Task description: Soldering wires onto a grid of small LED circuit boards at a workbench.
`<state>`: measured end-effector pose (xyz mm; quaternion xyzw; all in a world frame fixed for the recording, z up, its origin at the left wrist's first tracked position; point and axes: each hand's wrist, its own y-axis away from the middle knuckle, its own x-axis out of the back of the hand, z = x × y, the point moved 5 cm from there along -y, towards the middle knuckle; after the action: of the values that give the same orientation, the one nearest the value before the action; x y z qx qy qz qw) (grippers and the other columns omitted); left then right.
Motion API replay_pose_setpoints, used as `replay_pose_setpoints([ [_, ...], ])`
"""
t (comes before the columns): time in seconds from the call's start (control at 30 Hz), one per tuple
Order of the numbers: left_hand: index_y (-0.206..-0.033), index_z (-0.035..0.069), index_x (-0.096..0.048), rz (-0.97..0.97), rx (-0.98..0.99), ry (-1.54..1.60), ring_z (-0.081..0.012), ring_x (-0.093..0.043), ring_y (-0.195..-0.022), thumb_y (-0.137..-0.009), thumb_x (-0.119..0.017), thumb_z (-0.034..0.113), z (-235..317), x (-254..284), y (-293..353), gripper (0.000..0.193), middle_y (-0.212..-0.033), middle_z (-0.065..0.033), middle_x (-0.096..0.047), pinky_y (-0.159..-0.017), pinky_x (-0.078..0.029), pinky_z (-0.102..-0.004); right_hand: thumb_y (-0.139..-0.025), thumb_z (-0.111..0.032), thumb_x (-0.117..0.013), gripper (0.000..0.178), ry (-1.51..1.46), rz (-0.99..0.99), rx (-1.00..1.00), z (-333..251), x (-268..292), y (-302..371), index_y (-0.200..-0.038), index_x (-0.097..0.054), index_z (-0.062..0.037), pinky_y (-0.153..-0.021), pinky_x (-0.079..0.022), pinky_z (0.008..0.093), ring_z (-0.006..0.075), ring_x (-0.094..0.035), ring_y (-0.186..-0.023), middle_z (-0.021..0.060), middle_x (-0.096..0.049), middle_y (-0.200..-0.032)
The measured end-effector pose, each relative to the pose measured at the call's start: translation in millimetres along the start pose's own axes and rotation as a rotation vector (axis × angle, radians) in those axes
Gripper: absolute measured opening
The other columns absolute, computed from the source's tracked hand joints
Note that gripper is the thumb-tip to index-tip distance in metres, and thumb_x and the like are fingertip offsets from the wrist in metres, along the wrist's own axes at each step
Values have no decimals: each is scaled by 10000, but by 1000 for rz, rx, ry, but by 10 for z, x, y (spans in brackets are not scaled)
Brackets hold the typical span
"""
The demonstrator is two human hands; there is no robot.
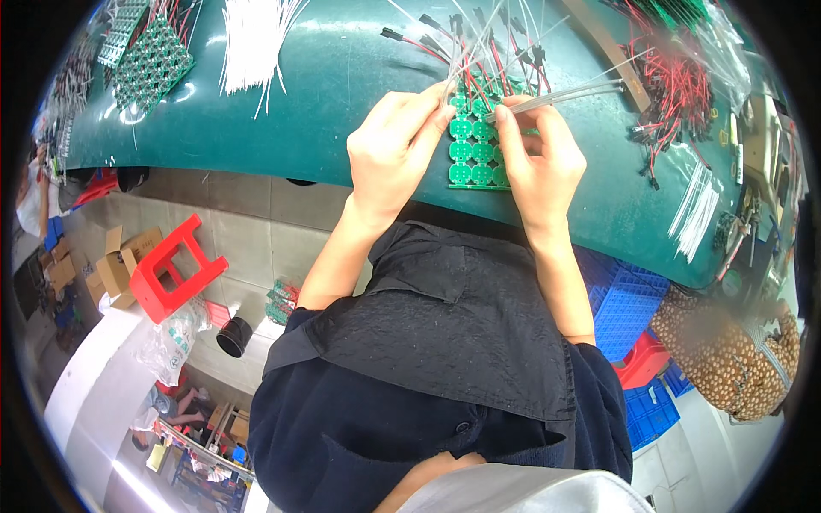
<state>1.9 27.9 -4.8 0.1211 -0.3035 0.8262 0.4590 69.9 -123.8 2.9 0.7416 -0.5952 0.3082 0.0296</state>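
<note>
A green panel of small joined circuit boards [477,152] lies on the table in front of me. Red and black wires with black plugs [496,64] rise from its far part, with thin white cable ties sticking up among them. My left hand [395,154] is at the panel's left edge, thumb and forefinger pinched on what looks like a cable tie by the wires; the fingertips partly hide it. My right hand [546,158] is over the panel's right side, closed round a small bundle of pale cable ties [569,94] that points to the right.
White cable ties [254,47] and more green board panels [152,64] lie at the far left of the green table [333,85]. To the right are a brown strip [609,51], a heap of red wires [676,85] and loose white ties [695,212]. A red stool [175,269] stands left, blue crates [629,308] right.
</note>
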Motion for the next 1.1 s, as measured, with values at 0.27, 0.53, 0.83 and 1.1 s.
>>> replay_pose_setpoints([
  [0.27, -983, 12, -711, 70, 59, 213, -147, -650, -675, -799, -733, 31, -40, -28, 5, 186, -837, -82, -673, -605, -533, -261, -838, -70, -718, 110, 47, -21, -9, -27, -9, -13, -926, -674, -22, -549, -527, 236, 105, -655, -658, 64, -684, -830],
  [0.53, -885, -17, -691, 53, 118, 296, -144, -668, -697, -794, -731, 7, -11, -142, 13, 103, -849, -93, -671, -633, -555, -255, -824, -66, -728, 141, 142, -31, 186, -60, -45, -6, -942, -669, -17, -562, -524, 244, 116, -659, -708, 67, -679, -863],
  [0.83, -868, -15, -685, 69, 120, 253, -145, -669, -691, -792, -733, 14, 24, -136, 5, 94, -827, -90, -673, -623, -554, -261, -873, -68, -680, 183, 18, -23, -20, 84, 102, 17, -1047, -681, -11, -580, -554, 226, 85, -644, -742, 48, -680, -895],
  [1.1, -933, -36, -693, -12, 38, 134, -123, -680, -759, -826, -712, 0, 53, -148, 4, 114, -892, -87, -693, -683, -558, -232, -842, -52, -697, 119, -69, 43, -83, 142, 145, 20, -955, -672, -26, -542, -532, 237, 129, -665, -704, 72, -689, -899],
])
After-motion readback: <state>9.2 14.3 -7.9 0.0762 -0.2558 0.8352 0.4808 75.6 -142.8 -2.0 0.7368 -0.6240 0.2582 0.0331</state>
